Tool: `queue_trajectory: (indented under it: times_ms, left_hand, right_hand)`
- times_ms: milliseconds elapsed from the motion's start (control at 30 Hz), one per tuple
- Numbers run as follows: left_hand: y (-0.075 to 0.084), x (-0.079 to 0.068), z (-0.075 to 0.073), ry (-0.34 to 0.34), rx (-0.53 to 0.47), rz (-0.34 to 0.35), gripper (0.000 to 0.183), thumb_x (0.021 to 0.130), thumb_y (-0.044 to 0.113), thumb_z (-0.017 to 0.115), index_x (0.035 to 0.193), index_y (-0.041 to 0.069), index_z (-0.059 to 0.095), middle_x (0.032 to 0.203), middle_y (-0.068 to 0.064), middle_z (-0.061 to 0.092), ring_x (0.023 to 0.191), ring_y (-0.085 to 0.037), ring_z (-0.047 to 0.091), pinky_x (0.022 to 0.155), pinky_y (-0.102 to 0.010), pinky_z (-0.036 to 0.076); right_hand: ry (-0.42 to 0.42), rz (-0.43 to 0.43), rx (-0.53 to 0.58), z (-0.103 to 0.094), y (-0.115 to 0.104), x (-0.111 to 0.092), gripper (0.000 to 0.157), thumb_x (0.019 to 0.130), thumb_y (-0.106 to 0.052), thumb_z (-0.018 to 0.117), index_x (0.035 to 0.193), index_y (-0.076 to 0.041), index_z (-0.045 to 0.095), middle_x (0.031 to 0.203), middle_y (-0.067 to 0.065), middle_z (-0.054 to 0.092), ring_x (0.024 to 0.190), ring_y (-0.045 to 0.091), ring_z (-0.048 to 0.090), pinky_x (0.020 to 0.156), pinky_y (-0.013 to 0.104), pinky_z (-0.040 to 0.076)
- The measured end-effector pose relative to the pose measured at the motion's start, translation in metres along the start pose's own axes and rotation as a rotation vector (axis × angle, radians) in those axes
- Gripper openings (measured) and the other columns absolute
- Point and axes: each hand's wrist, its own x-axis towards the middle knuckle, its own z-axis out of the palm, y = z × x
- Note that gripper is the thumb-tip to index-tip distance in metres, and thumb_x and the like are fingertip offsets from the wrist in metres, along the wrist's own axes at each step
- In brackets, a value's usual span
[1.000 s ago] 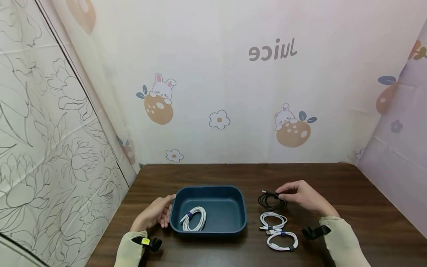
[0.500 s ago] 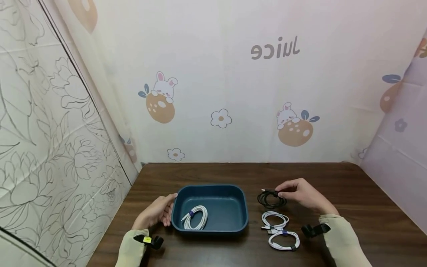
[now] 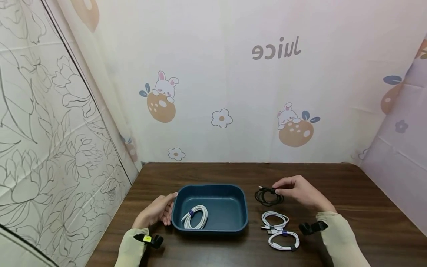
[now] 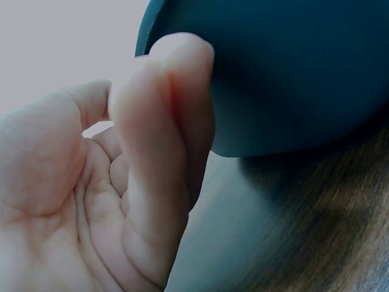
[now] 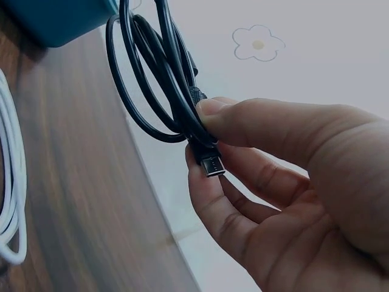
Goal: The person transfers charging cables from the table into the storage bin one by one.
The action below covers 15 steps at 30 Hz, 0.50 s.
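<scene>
A dark blue plastic box (image 3: 230, 219) sits on the table, a coiled white cable (image 3: 202, 218) lying in its left part. My left hand (image 3: 156, 212) holds the box at its left side, thumb at the rim and bent fingers against the outer wall; the left wrist view hides the thumb's tip. Between thumb and fingers, my right hand (image 3: 305, 193) pinches a coiled black USB cable (image 3: 265, 198). The right wrist view shows its metal plug (image 5: 213, 166) poking out below the fingertips. Nearer me lie two coiled white cables, an upper one (image 3: 285, 218) and a lower one (image 3: 283, 248).
The brown wooden table (image 3: 213, 172) ends at a printed curtain (image 3: 247, 141) behind. Another patterned cloth (image 3: 66, 148) hangs along the left side. The two white cables lie close together, right of the box.
My right hand has moved slightly left and away from me, and the black cable with it. The left hand stays at the box. The head view has shifted a little.
</scene>
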Motion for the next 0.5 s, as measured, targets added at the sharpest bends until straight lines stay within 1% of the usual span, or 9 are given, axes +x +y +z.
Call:
queue_trajectory:
  times_ms: [267, 500]
  left_hand:
    - [0.000, 0.000, 0.001, 0.002, -0.002, 0.011, 0.061, 0.104, 0.056, 0.047, 0.067, 0.009, 0.061, 0.054, -0.001, 0.064, 0.045, -0.011, 0.063, 0.043, -0.026, 0.054]
    - [0.000, 0.000, 0.002, 0.004, 0.006, 0.016, 0.061, 0.105, 0.056, 0.046, 0.067, 0.010, 0.061, 0.054, -0.001, 0.064, 0.045, -0.011, 0.064, 0.044, -0.026, 0.055]
  right_hand:
    - [-0.016, -0.081, 0.058, 0.005, -0.006, 0.006, 0.017, 0.097, -0.020, 0.072, 0.112, -0.012, 0.078, 0.110, 0.009, 0.076, 0.086, 0.008, 0.066, 0.071, 0.026, 0.056]
    - [-0.010, -0.116, 0.045, 0.013, -0.017, 0.014, 0.016, 0.098, -0.020, 0.072, 0.111, -0.013, 0.078, 0.109, 0.006, 0.077, 0.088, 0.007, 0.068, 0.073, 0.025, 0.057]
